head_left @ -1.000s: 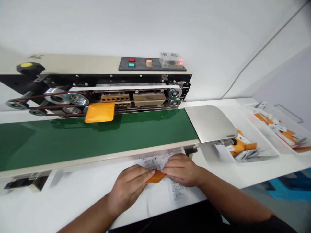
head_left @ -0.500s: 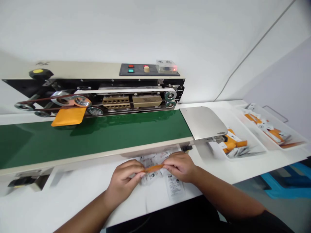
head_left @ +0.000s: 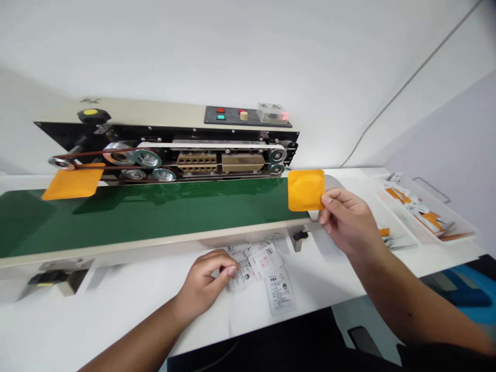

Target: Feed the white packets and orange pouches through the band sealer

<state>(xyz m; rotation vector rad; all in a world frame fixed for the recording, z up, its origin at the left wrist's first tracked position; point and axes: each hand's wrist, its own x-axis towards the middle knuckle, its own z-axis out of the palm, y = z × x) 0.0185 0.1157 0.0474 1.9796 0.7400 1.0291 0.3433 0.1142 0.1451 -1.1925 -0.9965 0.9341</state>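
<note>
My right hand (head_left: 346, 219) pinches a flat orange pouch (head_left: 306, 190) by its lower right corner. The pouch is upright, over the right end of the green conveyor belt (head_left: 186, 209) of a band sealing machine (head_left: 170, 116). Resting on the white table, my left hand (head_left: 207, 281) has its fingers curled and thumb closed, with nothing visible in them. Its fingertips are beside several clear printed packets (head_left: 267, 261). A second orange pouch (head_left: 75, 182) hangs from the machine's rollers at the belt's left part.
Two white bins (head_left: 437, 235) at the right hold orange pouches and printed packets; my right arm partly covers the nearer one. Black knobs (head_left: 300, 236) jut out below the conveyor's front edge. A blue stool (head_left: 465, 289) stands under the table's right side.
My left hand has let go of the orange pouch and stays near the packets. My right hand has carried that pouch up and right to the belt's end. The other pouch has moved left.
</note>
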